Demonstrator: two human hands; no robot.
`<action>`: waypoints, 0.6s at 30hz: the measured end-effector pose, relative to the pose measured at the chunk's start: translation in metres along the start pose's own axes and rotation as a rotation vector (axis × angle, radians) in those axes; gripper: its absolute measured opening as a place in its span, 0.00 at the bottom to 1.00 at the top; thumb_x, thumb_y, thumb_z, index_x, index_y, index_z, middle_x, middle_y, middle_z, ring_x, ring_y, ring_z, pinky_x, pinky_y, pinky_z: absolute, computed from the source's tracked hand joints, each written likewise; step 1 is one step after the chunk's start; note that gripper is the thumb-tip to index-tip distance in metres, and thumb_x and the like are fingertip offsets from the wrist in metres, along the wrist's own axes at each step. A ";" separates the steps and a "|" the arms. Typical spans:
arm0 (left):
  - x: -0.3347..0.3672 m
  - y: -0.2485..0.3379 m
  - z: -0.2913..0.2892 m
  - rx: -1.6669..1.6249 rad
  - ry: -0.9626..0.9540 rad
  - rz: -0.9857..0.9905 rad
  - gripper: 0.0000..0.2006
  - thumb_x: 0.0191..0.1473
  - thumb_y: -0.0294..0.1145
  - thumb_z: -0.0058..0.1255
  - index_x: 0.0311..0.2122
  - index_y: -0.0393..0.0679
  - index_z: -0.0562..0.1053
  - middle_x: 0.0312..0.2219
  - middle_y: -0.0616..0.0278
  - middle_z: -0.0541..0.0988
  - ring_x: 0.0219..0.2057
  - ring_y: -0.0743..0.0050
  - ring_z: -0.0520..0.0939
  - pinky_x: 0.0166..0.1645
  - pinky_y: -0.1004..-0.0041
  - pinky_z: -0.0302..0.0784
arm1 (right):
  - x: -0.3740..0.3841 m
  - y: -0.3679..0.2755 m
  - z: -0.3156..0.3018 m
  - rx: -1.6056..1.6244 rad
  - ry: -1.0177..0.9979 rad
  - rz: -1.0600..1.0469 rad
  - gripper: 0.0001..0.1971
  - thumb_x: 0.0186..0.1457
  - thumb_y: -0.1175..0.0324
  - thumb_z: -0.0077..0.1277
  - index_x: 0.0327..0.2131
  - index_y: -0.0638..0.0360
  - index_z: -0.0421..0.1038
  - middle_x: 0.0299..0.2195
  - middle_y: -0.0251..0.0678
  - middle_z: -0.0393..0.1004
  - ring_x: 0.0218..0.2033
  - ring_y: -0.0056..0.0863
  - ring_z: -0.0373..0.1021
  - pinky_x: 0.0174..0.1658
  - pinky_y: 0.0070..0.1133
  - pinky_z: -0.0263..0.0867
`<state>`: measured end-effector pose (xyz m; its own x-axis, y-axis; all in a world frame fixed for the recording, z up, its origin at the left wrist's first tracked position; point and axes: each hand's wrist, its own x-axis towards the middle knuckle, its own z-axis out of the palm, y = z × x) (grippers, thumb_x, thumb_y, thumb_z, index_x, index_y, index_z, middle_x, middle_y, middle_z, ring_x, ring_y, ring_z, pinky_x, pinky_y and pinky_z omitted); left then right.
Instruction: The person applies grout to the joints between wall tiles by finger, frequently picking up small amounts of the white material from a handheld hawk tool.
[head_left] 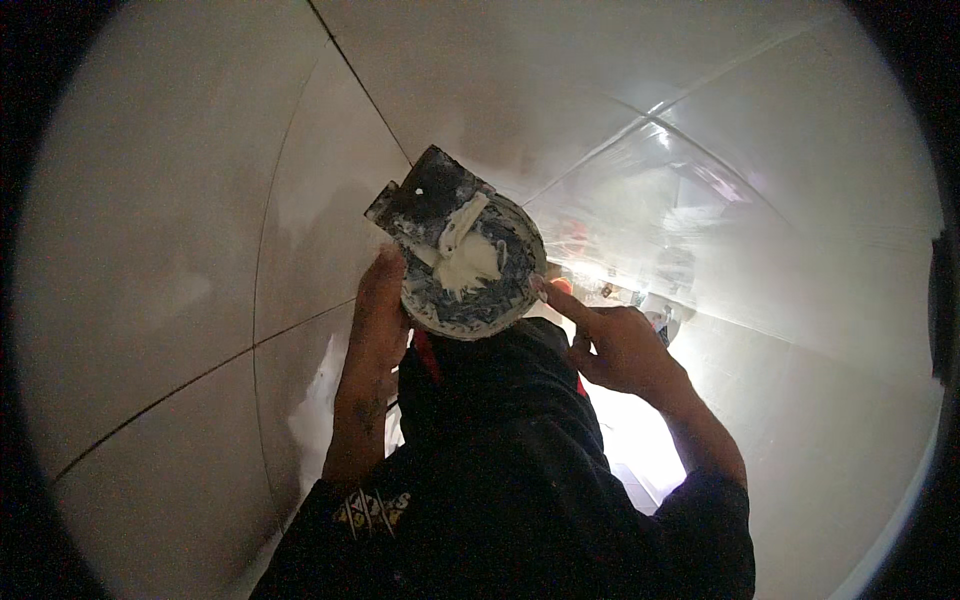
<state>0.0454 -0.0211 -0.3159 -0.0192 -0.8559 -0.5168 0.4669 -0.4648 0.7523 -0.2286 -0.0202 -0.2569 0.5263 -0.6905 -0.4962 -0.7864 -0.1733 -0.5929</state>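
A round dark tub (452,326), smeared with white along its rim and inside, hangs in front of me over my dark clothing. My left hand (376,305) is closed on its left side, with part of the fingers hidden by the tub. White paste (472,268) lies in a lump inside. Across the far left of the rim rests a dark flat spreader plate (432,192), spotted with paste. My right hand (627,345) points its index finger at the right rim and touches it. That fingertip looks whitened, and the other fingers are curled with nothing visible in them.
Large pale tiles form a wall (180,220) on the left, divided by dark joint lines. Glossy light tiles (800,170) rise at the right, close to my arm. Beyond the tub, bright glare and small blurred objects (608,292) show lower down.
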 end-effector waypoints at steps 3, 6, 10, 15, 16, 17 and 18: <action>0.005 -0.005 -0.006 0.044 0.037 -0.011 0.32 0.62 0.57 0.35 0.56 0.36 0.63 0.50 0.54 0.73 0.50 0.62 0.74 0.55 0.63 0.70 | -0.009 0.001 -0.003 -0.267 0.021 0.044 0.40 0.46 0.76 0.49 0.64 0.39 0.51 0.24 0.37 0.75 0.18 0.29 0.72 0.26 0.27 0.72; 0.004 0.002 -0.002 0.192 0.015 0.006 0.33 0.61 0.59 0.35 0.56 0.37 0.63 0.50 0.54 0.72 0.51 0.62 0.74 0.55 0.63 0.69 | -0.019 0.017 -0.004 -0.264 0.268 -0.088 0.39 0.46 0.77 0.48 0.63 0.38 0.52 0.24 0.35 0.74 0.17 0.26 0.70 0.23 0.26 0.72; 0.005 0.006 0.001 0.119 -0.121 0.073 0.35 0.59 0.59 0.40 0.59 0.35 0.58 0.50 0.47 0.71 0.49 0.57 0.77 0.50 0.63 0.77 | 0.009 -0.013 -0.017 -0.462 0.301 -0.113 0.39 0.49 0.77 0.48 0.63 0.33 0.51 0.28 0.38 0.71 0.22 0.25 0.70 0.24 0.27 0.72; 0.010 0.017 0.004 -0.013 -0.039 -0.042 0.39 0.57 0.61 0.41 0.59 0.33 0.56 0.52 0.44 0.69 0.51 0.54 0.76 0.50 0.61 0.77 | 0.005 -0.018 -0.001 -0.638 0.197 0.076 0.40 0.54 0.78 0.44 0.65 0.28 0.44 0.37 0.50 0.69 0.32 0.35 0.70 0.35 0.31 0.69; 0.011 0.014 -0.002 -0.003 0.001 -0.006 0.39 0.57 0.62 0.41 0.59 0.33 0.57 0.51 0.44 0.69 0.51 0.54 0.75 0.51 0.60 0.77 | -0.006 -0.003 0.010 -0.745 0.269 0.008 0.40 0.54 0.79 0.43 0.65 0.27 0.43 0.38 0.51 0.69 0.32 0.35 0.70 0.36 0.33 0.69; 0.011 0.016 -0.006 0.007 0.033 0.026 0.40 0.56 0.62 0.42 0.59 0.33 0.57 0.51 0.44 0.69 0.52 0.53 0.74 0.51 0.60 0.76 | -0.011 -0.002 0.013 -0.853 0.344 -0.052 0.41 0.55 0.79 0.43 0.65 0.26 0.41 0.39 0.51 0.69 0.33 0.36 0.71 0.38 0.35 0.68; 0.008 0.020 -0.009 0.017 0.032 0.027 0.40 0.56 0.62 0.42 0.59 0.33 0.57 0.51 0.44 0.69 0.52 0.53 0.74 0.51 0.60 0.76 | -0.018 -0.002 0.011 -0.796 0.156 0.008 0.40 0.53 0.78 0.44 0.66 0.30 0.43 0.40 0.51 0.70 0.35 0.37 0.72 0.42 0.38 0.68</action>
<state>0.0627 -0.0345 -0.3090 0.0219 -0.8603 -0.5093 0.4516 -0.4460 0.7727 -0.2326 0.0004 -0.2538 0.5146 -0.7739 -0.3691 -0.8153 -0.5749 0.0687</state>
